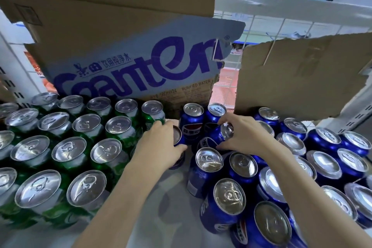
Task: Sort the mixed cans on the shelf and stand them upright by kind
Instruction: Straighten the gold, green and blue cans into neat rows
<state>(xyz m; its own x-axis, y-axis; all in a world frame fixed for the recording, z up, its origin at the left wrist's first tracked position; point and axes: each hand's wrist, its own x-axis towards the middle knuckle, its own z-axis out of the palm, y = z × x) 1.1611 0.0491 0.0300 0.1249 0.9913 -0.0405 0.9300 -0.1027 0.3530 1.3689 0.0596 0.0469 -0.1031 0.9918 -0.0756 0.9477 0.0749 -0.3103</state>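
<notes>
L hand [161,143], R hand [239,137] — 1 blue can each.

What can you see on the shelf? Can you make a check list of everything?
Surface: pale shelf, bare strip down the middle.
Job's things: green cans upright on the left; blue cans on the right, mostly upright.
Clutter: printed water carton and torn cardboard behind the cans.
Grippers: left hand grips a blue can; right hand holds a tilted blue can.
Cables: nothing seen.
Surroundings: white wire grid and a window behind it.
</notes>
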